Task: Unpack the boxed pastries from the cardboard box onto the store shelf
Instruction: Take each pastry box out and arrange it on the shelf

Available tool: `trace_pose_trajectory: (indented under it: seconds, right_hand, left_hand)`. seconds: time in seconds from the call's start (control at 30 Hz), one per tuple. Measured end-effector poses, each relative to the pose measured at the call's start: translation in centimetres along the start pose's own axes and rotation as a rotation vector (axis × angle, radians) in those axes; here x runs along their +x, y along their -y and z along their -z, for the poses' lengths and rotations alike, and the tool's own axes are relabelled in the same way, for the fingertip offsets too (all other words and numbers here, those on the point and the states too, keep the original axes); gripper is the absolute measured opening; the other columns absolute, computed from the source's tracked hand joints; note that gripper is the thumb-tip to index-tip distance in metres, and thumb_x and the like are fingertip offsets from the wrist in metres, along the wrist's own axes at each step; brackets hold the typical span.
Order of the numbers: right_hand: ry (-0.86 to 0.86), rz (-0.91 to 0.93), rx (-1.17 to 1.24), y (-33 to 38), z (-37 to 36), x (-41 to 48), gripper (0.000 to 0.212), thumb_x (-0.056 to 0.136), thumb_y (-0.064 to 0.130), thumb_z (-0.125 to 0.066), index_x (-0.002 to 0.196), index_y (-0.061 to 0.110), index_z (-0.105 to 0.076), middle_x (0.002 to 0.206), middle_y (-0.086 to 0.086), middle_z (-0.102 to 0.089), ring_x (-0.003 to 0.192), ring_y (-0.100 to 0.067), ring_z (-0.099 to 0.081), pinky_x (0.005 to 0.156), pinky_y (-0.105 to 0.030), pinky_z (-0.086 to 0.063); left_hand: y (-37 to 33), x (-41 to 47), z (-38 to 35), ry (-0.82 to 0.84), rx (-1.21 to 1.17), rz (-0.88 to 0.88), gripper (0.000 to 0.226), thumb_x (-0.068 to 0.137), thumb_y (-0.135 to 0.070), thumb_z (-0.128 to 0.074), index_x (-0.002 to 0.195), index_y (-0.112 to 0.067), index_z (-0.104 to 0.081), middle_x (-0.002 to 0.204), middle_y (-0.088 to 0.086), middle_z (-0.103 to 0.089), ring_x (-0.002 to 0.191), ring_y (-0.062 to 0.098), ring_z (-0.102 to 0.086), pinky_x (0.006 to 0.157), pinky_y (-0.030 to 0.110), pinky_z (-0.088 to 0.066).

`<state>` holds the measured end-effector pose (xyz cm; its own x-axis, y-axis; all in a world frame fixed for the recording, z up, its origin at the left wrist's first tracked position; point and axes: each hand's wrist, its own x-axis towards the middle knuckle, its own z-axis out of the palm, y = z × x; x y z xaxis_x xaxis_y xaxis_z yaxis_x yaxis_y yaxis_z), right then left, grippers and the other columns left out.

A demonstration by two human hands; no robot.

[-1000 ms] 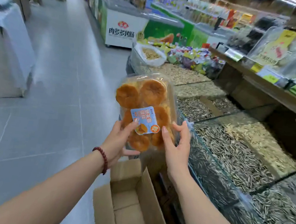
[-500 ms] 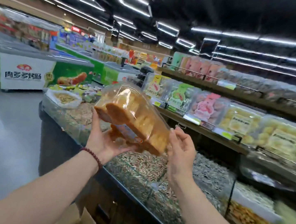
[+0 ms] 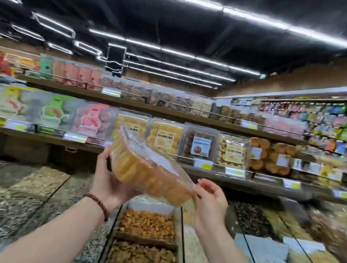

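Since the earlier frame, the pastry box (image 3: 150, 168) has been raised and carried toward the wooden shelf (image 3: 250, 181), and the cardboard carton on the floor is now out of sight. The box is held tilted in the air in front of the shelf's packaged pastries (image 3: 199, 144), above the bulk bins (image 3: 147, 225), gripped from below by the left hand (image 3: 111, 180). Its lower right corner is touched by the fingertips of the right hand (image 3: 210, 199), whose fingers are loosely curled and only narrowly parted.
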<state>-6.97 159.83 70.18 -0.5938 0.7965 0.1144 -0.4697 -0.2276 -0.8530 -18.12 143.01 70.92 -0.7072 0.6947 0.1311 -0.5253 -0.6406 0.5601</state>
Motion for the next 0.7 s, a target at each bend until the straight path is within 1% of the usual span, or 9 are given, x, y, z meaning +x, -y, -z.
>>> trace_pose_trajectory:
  seconds: [0.17, 0.23, 0.33, 0.4, 0.43, 0.5, 0.57, 0.63, 0.7]
  right_hand:
    - [-0.124, 0.182, -0.156, 6.9, 11.8, 6.5, 0.033, 0.078, -0.016, -0.062, 0.102, 0.006, -0.057, 0.091, -0.006, -0.057, 0.083, -0.018, -0.056, 0.063, -0.022, -0.046]
    - [-0.160, 0.213, -0.182, 9.2, 16.2, 8.7, 0.032, 0.081, -0.013, -0.062, 0.104, 0.008, -0.056, 0.101, -0.006, -0.058, 0.097, -0.017, -0.057, 0.068, -0.021, -0.047]
    - [-0.177, 0.185, -0.244, 11.8, 22.5, 11.3, 0.036, 0.084, -0.007, -0.063, 0.116, 0.009, -0.057, 0.117, -0.010, -0.057, 0.112, -0.021, -0.056, 0.086, -0.034, -0.052]
    - [-0.184, 0.147, -0.314, 13.4, 25.4, 12.1, 0.040, 0.084, -0.003, -0.066, 0.123, 0.001, -0.057, 0.114, -0.011, -0.061, 0.109, -0.024, -0.059, 0.094, -0.038, -0.049]
    - [-0.176, 0.130, -0.364, 14.2, 27.2, 12.7, 0.036, 0.084, -0.001, -0.067, 0.119, -0.002, -0.059, 0.106, -0.010, -0.065, 0.102, -0.023, -0.062, 0.091, -0.036, -0.050]
    - [-0.155, 0.105, -0.434, 15.4, 29.5, 13.5, 0.017, 0.085, 0.001, -0.067, 0.102, 0.001, -0.066, 0.087, -0.004, -0.068, 0.079, -0.017, -0.063, 0.072, -0.024, -0.052]
    - [-0.184, 0.117, -0.469, 16.3, 32.1, 15.2, 0.009, 0.085, 0.002, -0.067, 0.085, 0.011, -0.065, 0.076, 0.001, -0.063, 0.066, -0.010, -0.057, 0.059, -0.018, -0.047]
    - [-0.210, 0.130, -0.503, 16.5, 34.0, 17.2, 0.009, 0.084, 0.004, -0.069, 0.092, 0.008, -0.067, 0.080, -0.002, -0.067, 0.068, -0.013, -0.060, 0.061, -0.022, -0.046]
    - [-0.236, 0.140, -0.542, 16.6, 35.9, 19.7, 0.021, 0.083, 0.006, -0.070, 0.103, 0.005, -0.067, 0.089, -0.007, -0.071, 0.074, -0.018, -0.063, 0.063, -0.026, -0.047]
  left_hand:
    - [10.4, 6.8, -6.3, 0.057, 0.121, 0.103, 0.053, 0.091, -0.052, -0.040, 0.121, -0.015, -0.063, 0.120, 0.014, -0.065, 0.102, 0.032, -0.066, 0.079, 0.049, -0.056]
    - [14.5, 9.2, -8.1, 0.092, 0.150, 0.131, 0.054, 0.092, -0.050, -0.040, 0.123, -0.011, -0.060, 0.122, 0.015, -0.064, 0.103, 0.031, -0.066, 0.074, 0.046, -0.058]
    - [20.1, 12.4, -10.5, 0.085, 0.185, 0.194, 0.056, 0.095, -0.052, -0.034, 0.126, -0.011, -0.056, 0.121, 0.016, -0.064, 0.104, 0.031, -0.066, 0.074, 0.044, -0.057]
    - [22.7, 14.5, -12.1, 0.087, 0.206, 0.219, 0.054, 0.096, -0.051, -0.034, 0.128, -0.011, -0.054, 0.125, 0.017, -0.062, 0.107, 0.033, -0.064, 0.079, 0.046, -0.057]
    - [24.2, 15.7, -13.1, 0.097, 0.216, 0.241, 0.051, 0.098, -0.048, -0.035, 0.128, -0.011, -0.054, 0.125, 0.017, -0.062, 0.106, 0.033, -0.064, 0.077, 0.045, -0.057]
    - [26.3, 17.8, -14.7, 0.087, 0.246, 0.257, 0.046, 0.098, -0.042, -0.038, 0.125, -0.010, -0.056, 0.120, 0.017, -0.065, 0.101, 0.032, -0.067, 0.076, 0.043, -0.057]
    - [29.0, 20.3, -16.2, 0.099, 0.286, 0.276, 0.044, 0.098, -0.039, -0.041, 0.125, -0.008, -0.056, 0.120, 0.018, -0.064, 0.107, 0.032, -0.064, 0.087, 0.045, -0.051]
    - [30.9, 22.4, -17.2, 0.082, 0.329, 0.287, 0.040, 0.098, -0.033, -0.040, 0.121, -0.005, -0.057, 0.117, 0.018, -0.064, 0.105, 0.031, -0.063, 0.087, 0.045, -0.050]
    - [32.7, 25.2, -17.3, 0.104, 0.370, 0.312, 0.036, 0.098, -0.028, -0.040, 0.116, -0.005, -0.059, 0.112, 0.018, -0.066, 0.101, 0.030, -0.065, 0.084, 0.045, -0.055]
